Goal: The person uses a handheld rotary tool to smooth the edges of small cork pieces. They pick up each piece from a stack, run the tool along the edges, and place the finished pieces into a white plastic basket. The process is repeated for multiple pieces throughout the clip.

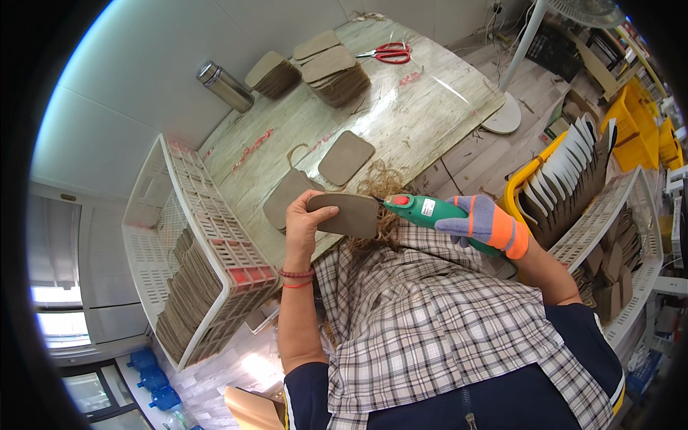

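My bare left hand (302,223) pinches a brown-grey pad (352,217) with rounded corners, thumb on its face. Stitching shows along the pad's upper edge. My right hand (475,221), in a grey and orange work glove, grips a green handheld electric tool (435,211) with a red button. The tool's thin dark tip is at the pad's right upper corner; whether it touches cannot be told. Curly tan trimmings (382,180) lie on the table edge and hang behind the pad. One similar pad (346,157) lies flat beyond, and overlapping pads (287,196) are partly hidden by my left hand.
The worktable (430,115) bears stacked pads (336,75), red-handled scissors (391,53) and a steel flask (226,87). A white crate (252,274) of pads stands left. On the right are a yellow bin (537,161), another white crate (639,188) and a fan stand (518,51).
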Available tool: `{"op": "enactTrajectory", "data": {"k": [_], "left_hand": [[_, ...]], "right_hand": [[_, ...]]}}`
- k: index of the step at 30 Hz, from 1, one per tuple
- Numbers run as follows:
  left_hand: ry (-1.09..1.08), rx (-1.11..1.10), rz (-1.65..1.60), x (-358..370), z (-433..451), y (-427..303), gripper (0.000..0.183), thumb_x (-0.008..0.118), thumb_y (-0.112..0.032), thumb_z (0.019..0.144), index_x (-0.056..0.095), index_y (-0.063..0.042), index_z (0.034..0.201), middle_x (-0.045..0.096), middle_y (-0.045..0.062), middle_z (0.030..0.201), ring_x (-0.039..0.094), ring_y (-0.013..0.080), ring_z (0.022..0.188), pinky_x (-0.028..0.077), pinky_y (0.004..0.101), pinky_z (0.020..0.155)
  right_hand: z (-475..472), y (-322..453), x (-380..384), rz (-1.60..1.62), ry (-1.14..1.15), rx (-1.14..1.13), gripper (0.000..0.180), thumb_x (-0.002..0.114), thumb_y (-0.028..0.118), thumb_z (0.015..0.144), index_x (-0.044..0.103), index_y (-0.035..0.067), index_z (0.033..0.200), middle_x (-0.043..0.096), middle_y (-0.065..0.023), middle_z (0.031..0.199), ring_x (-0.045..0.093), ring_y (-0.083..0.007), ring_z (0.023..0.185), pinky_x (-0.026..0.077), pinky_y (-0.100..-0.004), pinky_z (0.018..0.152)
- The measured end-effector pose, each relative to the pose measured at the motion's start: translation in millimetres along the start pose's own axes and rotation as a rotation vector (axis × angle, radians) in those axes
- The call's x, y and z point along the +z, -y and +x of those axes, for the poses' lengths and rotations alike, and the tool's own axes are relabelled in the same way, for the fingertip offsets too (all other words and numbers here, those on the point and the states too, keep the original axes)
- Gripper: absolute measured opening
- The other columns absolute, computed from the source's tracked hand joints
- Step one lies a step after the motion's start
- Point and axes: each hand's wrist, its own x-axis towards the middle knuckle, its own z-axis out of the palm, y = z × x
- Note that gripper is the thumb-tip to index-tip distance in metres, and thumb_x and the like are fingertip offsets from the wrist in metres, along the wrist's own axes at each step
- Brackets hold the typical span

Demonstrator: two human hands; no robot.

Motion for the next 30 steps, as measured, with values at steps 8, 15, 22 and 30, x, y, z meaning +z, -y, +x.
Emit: {"op": "enactTrajectory", "data": {"k": [8, 15, 22, 30], "left_hand": [[0.057, -0.076, 0.058, 6, -3, -6, 0.016, 0.074, 0.004, 0.073, 0.069, 0.0, 0.088, 0.07, 0.005, 0.08, 0.064, 0.0106, 0.069, 0.051, 0.024, 0.066], [0.211, -0.233, 0.095, 26, -3, -11, 0.016, 0.073, 0.004, 0.072, 0.069, 0.0, 0.087, 0.07, 0.006, 0.079, 0.064, 0.0111, 0.068, 0.052, 0.024, 0.064], [0.37, -0.295, 0.141, 29, -8, 0, 0.024, 0.071, 0.004, 0.075, 0.067, 0.0, 0.098, 0.07, 0.004, 0.091, 0.064, 0.0115, 0.081, 0.051, 0.024, 0.074], [-0.557, 0.179, -0.086, -83, 13, 18, 0.041, 0.061, 0.006, 0.083, 0.052, 0.0, 0.123, 0.06, 0.012, 0.112, 0.06, 0.0195, 0.098, 0.05, 0.0361, 0.085]], "right_hand": [[4, -12, 5, -0.027, 0.036, -0.023, 0.043, 0.075, 0.036, 0.083, 0.064, 0.0, 0.105, 0.061, -0.0011, 0.069, 0.054, -0.006, 0.056, 0.045, -0.0211, 0.052], [7, -1, 9, -0.142, 0.043, -0.024, 0.044, 0.075, 0.032, 0.083, 0.062, -0.001, 0.109, 0.064, -0.0021, 0.077, 0.057, -0.0056, 0.063, 0.046, -0.0206, 0.053], [20, 7, 22, -0.118, 0.057, -0.095, 0.047, 0.076, 0.036, 0.082, 0.063, 0.0, 0.109, 0.063, -0.0012, 0.075, 0.056, -0.0055, 0.059, 0.046, -0.0215, 0.054], [20, -13, 16, 0.096, -0.068, -0.024, 0.045, 0.074, 0.031, 0.084, 0.06, -0.002, 0.112, 0.059, -0.0012, 0.071, 0.053, -0.0069, 0.057, 0.045, -0.0221, 0.051]]}}
